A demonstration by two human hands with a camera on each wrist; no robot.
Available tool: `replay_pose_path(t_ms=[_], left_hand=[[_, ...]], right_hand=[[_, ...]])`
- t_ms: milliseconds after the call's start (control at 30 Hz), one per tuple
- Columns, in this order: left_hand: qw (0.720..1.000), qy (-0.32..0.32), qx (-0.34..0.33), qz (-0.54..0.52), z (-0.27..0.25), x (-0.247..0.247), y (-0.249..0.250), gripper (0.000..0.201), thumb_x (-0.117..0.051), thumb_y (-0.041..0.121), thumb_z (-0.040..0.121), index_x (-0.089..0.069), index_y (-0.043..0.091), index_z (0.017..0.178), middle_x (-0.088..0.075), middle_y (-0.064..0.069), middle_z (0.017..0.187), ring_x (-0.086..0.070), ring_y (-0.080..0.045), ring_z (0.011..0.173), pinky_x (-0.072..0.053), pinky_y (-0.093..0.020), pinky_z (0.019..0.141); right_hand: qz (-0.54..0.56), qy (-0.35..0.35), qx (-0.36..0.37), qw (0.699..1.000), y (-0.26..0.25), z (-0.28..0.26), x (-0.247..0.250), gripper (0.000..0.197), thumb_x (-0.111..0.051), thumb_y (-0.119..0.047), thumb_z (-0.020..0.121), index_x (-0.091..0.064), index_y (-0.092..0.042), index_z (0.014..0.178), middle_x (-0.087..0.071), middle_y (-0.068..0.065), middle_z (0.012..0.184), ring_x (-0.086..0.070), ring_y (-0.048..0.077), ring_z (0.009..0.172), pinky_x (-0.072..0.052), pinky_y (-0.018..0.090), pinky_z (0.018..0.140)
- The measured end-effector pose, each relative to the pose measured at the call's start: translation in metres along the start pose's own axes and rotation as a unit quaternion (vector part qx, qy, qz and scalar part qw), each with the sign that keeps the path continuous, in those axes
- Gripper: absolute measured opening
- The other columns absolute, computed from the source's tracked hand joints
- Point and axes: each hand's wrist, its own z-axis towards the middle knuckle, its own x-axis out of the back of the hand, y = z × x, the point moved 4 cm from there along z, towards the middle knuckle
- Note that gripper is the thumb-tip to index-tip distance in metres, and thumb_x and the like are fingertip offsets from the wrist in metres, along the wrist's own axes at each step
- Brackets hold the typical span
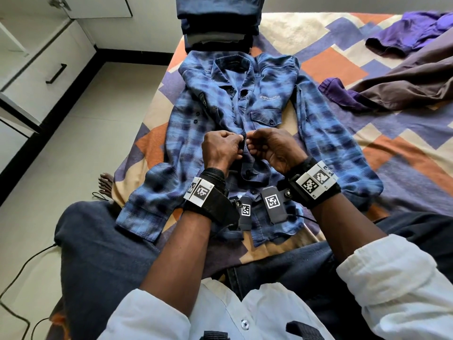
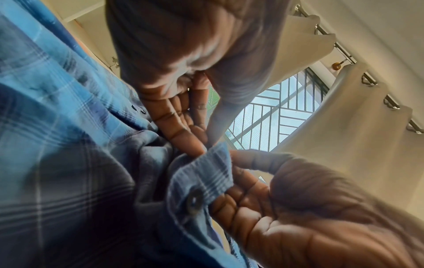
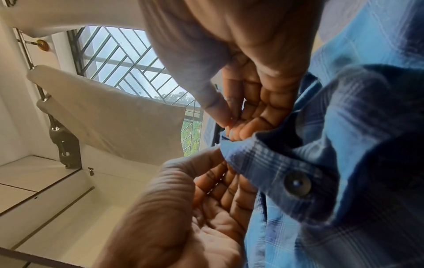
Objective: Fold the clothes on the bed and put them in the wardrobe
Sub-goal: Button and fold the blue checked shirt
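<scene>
The stack of folded dark clothes [image 1: 219, 23] at the far edge of the bed [image 1: 404, 153] is cut off by the top of the head view, so I cannot count its pieces. The purple garment [image 1: 414, 30] and the brown garment [image 1: 416, 82] near the bed's far right corner run out of frame. My wrist bands cover the lower front of the blue plaid shirt [image 1: 220, 101], and my fingertips are hidden behind my knuckles in the head view.

The shirt lies face up in the middle of the bed, collar toward the folded stack, sleeves spread toward the near edge, the upper placket unbuttoned.

My left hand [image 1: 221, 149] is curled, thumb and forefinger pinching one front edge of the shirt at mid-chest. My right hand [image 1: 272, 148] is likewise curled, thumb and fingers pinching the opposite edge; the two hands nearly touch. In the left wrist view my left fingers [image 2: 241, 204] lie under the placket strip beside a dark button [image 2: 193, 201]. The right wrist view shows the same strip and button [image 3: 297, 183]. I cannot tell whether the button at my fingertips is through its hole.

A white drawer unit [image 1: 49, 69] stands on the floor beyond the bed's left edge.
</scene>
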Motion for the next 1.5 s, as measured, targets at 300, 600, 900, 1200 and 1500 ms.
replay_pose_path(t_ms=[300, 600, 900, 1200, 1500], left_hand=[[0.999, -0.044, -0.004, -0.021, 0.0, -0.003, -0.004, 0.025, -0.066, 0.007, 0.085, -0.068, 0.012, 0.06, -0.062, -0.004, 0.061, -0.057, -0.012, 0.052, -0.058, -0.039, 0.066], [0.999, -0.029, -0.04, 0.018, 0.001, 0.003, -0.005, 0.019, -0.069, 0.016, 0.081, -0.068, 0.014, 0.063, -0.063, -0.004, 0.055, -0.056, -0.018, 0.052, -0.048, -0.033, 0.058], [0.993, -0.115, 0.02, -0.002, -0.013, 0.002, -0.005, 0.02, -0.057, -0.001, 0.089, -0.06, 0.003, 0.07, -0.055, -0.011, 0.055, -0.051, -0.012, 0.036, -0.043, -0.02, 0.037], [0.865, -0.34, 0.193, 0.315, -0.042, 0.001, -0.041, 0.032, -0.055, 0.008, 0.088, -0.051, 0.009, 0.056, -0.039, 0.0, 0.048, -0.035, -0.013, 0.039, -0.029, -0.017, 0.044], [0.887, -0.264, 0.077, 0.37, -0.026, 0.01, -0.016, 0.023, -0.078, 0.02, 0.077, -0.066, 0.007, 0.063, -0.058, -0.004, 0.052, -0.049, -0.017, 0.04, -0.039, -0.019, 0.042]], right_hand=[[-0.071, 0.031, 0.081, 0.994, 0.001, -0.001, 0.001, 0.014, -0.068, 0.008, 0.08, -0.061, 0.0, 0.07, -0.057, 0.005, 0.052, -0.044, 0.01, 0.042, -0.035, 0.016, 0.039], [-0.247, 0.049, 0.17, 0.953, -0.003, -0.006, -0.001, 0.012, -0.081, -0.011, 0.074, -0.072, -0.004, 0.076, -0.071, 0.009, 0.069, -0.06, 0.013, 0.057, -0.05, 0.027, 0.054], [-0.21, -0.065, -0.031, 0.975, -0.006, -0.004, 0.005, 0.022, -0.059, -0.001, 0.09, -0.059, -0.006, 0.069, -0.057, 0.007, 0.064, -0.046, 0.009, 0.046, -0.036, 0.017, 0.04], [-0.491, 0.026, 0.144, 0.858, -0.025, -0.004, 0.008, 0.009, -0.071, -0.011, 0.08, -0.069, -0.016, 0.073, -0.059, -0.007, 0.063, -0.056, 0.005, 0.059, -0.049, 0.014, 0.057], [-0.607, -0.007, 0.147, 0.781, 0.007, 0.001, -0.012, 0.003, -0.071, -0.015, 0.078, -0.069, -0.017, 0.079, -0.072, 0.011, 0.089, -0.066, 0.025, 0.085, -0.05, 0.028, 0.072]])
